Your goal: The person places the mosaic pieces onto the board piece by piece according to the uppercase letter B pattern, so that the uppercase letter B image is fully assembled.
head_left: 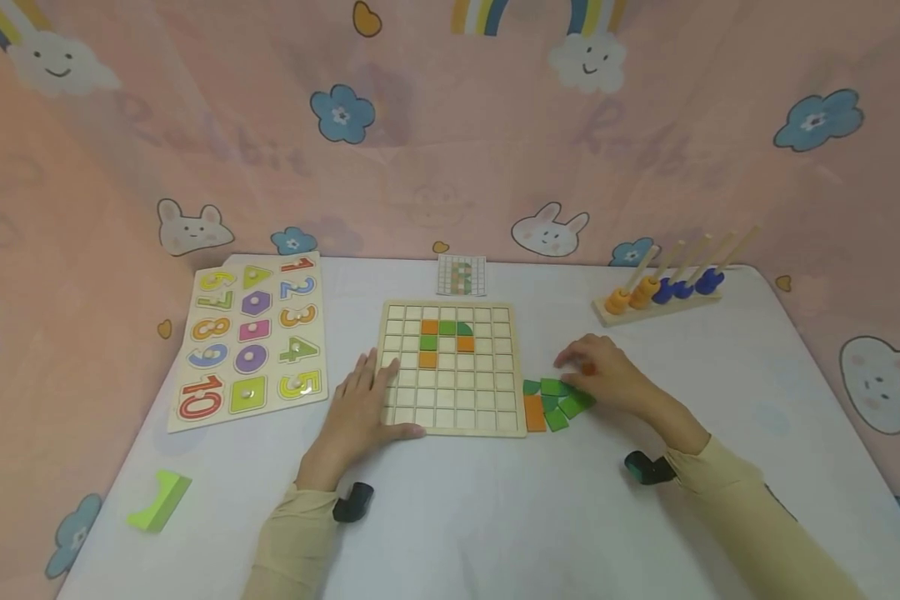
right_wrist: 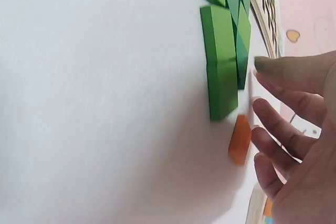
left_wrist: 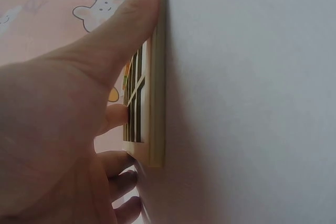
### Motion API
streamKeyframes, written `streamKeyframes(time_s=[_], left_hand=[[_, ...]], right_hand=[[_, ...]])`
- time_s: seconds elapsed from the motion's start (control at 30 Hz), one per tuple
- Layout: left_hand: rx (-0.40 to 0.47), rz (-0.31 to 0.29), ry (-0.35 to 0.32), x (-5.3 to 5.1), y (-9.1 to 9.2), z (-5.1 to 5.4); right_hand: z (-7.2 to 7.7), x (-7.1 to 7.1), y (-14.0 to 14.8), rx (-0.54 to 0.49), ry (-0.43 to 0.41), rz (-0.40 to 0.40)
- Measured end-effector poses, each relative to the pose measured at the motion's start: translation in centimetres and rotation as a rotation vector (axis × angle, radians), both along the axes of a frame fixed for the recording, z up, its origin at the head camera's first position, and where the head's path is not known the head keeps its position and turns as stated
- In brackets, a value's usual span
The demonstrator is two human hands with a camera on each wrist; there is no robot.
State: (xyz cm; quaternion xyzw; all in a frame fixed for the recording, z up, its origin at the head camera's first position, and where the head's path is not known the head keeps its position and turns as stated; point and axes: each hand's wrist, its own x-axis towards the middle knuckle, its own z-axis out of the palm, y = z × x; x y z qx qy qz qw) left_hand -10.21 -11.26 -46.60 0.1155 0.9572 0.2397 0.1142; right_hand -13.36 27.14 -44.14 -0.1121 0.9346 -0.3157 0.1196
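Observation:
A square wooden grid board (head_left: 487,400) lies mid-table, with several orange and green tiles (head_left: 428,342) set in its upper cells. My left hand (head_left: 356,412) rests at the board's near-left corner, thumb along the front edge and the index finger over the left rim. In the left wrist view the thumb (left_wrist: 134,17) lies against that edge. Loose green tiles (head_left: 555,387) and an orange tile (head_left: 535,413) lie right of the board. Over their right end hovers my right hand (head_left: 607,375), fingers loosely bent, nothing visible between them. Beside its fingertips is another orange piece (right_wrist: 240,140).
A pattern card (head_left: 462,275) lies behind the board. To the left are a number-and-shape puzzle (head_left: 251,342) and a light green arched block (head_left: 161,502). A peg stand (head_left: 660,308) with orange and blue beads stands at the back right. Patterned cloth (head_left: 435,125) hangs behind the table.

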Motion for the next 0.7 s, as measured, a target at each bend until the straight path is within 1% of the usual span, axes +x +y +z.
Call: streamKeyframes(time_s=[0.2, 0.37, 0.47, 0.57, 0.7], left_hand=[[0.001, -0.005, -0.002, 0.0, 0.1, 0.0], [-0.002, -0.005, 0.002, 0.0, 0.1, -0.1], [-0.005, -0.003, 0.003, 0.1, 0.1, 0.0], [-0.008, 0.000, 0.000, 0.1, 0.1, 0.0], [-0.008, 0.003, -0.002, 0.0, 0.1, 0.1]], right_hand=[[-0.4, 0.7, 1.7, 0.057, -0.011, -0.030], [-0.4, 1.1, 2.7, 0.063, -0.046, -0.012], [-0.5, 1.3, 3.1, 0.039, -0.046, 0.008], [-0.7, 1.5, 3.4, -0.001, -0.034, 0.008], [-1.3, 1.8, 3.6, -0.034, 0.026, 0.002]])
